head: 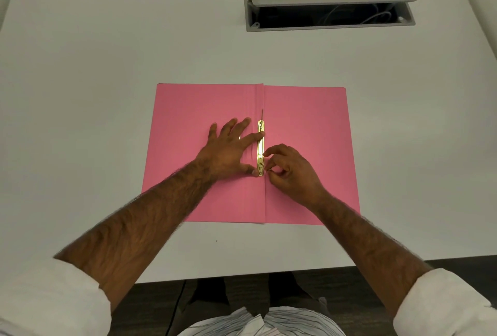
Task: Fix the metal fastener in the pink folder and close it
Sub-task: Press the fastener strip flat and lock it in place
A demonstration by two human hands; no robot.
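A pink folder [306, 125] lies open and flat on the white desk, its spine fold running away from me down the middle. A gold metal fastener [260, 148] lies along that fold, with a thin prong sticking out past its far end. My left hand [228, 147] is spread flat on the left flap, index fingertip and thumb pressing on the fastener bar. My right hand [289, 168] is curled at the bar's near end, thumb and forefinger pinched on a small part of the fastener.
The white desk [107, 93] stretches around the folder. A grey cable hatch [329, 11] stands open at the back right, wires visible inside. The desk's front edge is just below my forearms, with dark floor beneath.
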